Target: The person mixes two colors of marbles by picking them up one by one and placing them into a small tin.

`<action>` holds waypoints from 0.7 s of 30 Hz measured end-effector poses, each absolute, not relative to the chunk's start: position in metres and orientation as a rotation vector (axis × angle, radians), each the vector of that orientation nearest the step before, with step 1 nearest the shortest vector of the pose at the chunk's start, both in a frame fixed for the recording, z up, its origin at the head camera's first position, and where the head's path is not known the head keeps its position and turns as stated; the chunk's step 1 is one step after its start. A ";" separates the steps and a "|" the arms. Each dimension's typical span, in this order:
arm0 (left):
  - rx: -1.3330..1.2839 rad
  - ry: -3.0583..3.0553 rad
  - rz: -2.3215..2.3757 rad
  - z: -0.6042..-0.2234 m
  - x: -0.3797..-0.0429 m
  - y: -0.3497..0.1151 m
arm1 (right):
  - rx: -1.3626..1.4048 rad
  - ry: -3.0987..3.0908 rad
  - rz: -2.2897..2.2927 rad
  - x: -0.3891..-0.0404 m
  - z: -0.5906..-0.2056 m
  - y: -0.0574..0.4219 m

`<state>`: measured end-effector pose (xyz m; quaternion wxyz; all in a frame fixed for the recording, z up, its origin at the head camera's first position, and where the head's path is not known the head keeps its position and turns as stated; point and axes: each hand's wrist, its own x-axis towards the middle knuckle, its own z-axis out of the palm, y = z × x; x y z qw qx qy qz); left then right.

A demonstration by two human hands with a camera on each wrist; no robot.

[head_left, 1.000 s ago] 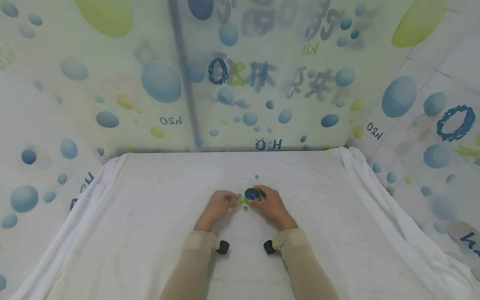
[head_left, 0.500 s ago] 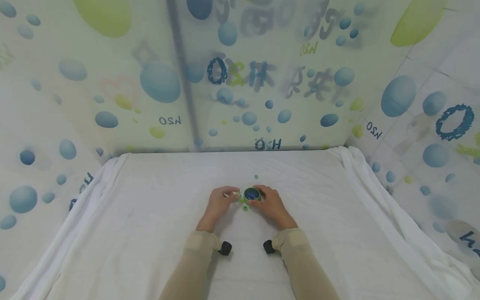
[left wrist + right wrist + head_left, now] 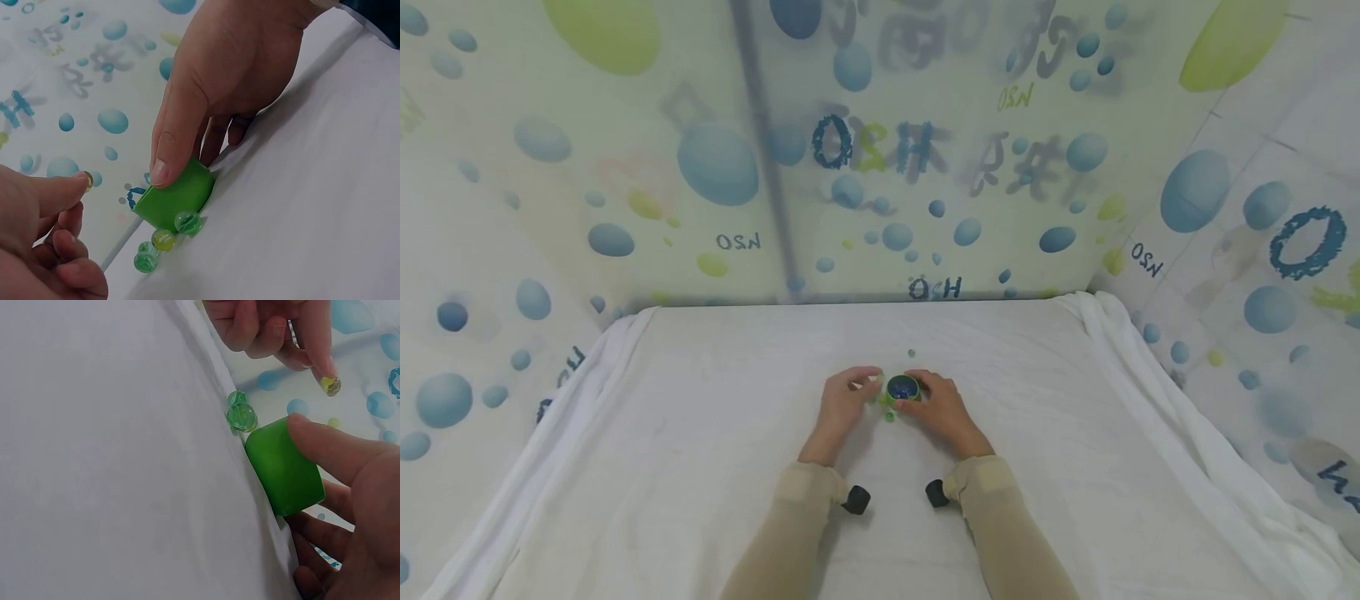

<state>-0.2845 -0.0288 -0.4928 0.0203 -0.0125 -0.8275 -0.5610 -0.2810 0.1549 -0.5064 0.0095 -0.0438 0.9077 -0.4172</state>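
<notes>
My right hand (image 3: 946,410) holds a small green cup (image 3: 284,467) on the white cloth, thumb on one side and fingers on the other. In the head view the cup's mouth faces up and looks dark blue inside; what lies in it is unclear. Just left of the cup, my left hand (image 3: 842,404) pinches a yellowish glass marble (image 3: 331,386) between thumb and forefinger, above the cloth. Beside the cup's base lie several glass marbles, among them a green marble (image 3: 187,222) and a yellow marble (image 3: 164,240).
Farther back on the cloth lies a single green marble (image 3: 912,352). The white cloth (image 3: 737,375) covers the table up to a wall (image 3: 700,250) printed with blue and green bubbles. Similar panels flank both sides.
My left hand has moved forward and slightly right, lifting the pinched marble away from the others to near the cup's rim. My right hand and the cup have stayed nearly still.
</notes>
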 end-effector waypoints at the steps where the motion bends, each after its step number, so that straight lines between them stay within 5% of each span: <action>1: -0.034 -2.563 -1.743 -0.492 -0.284 -0.028 | -0.138 2.834 -1.302 -0.281 -0.506 0.155; 21: -0.038 -2.560 -1.809 -0.488 -0.279 -0.018 | -0.149 2.838 -1.277 -0.281 -0.505 0.156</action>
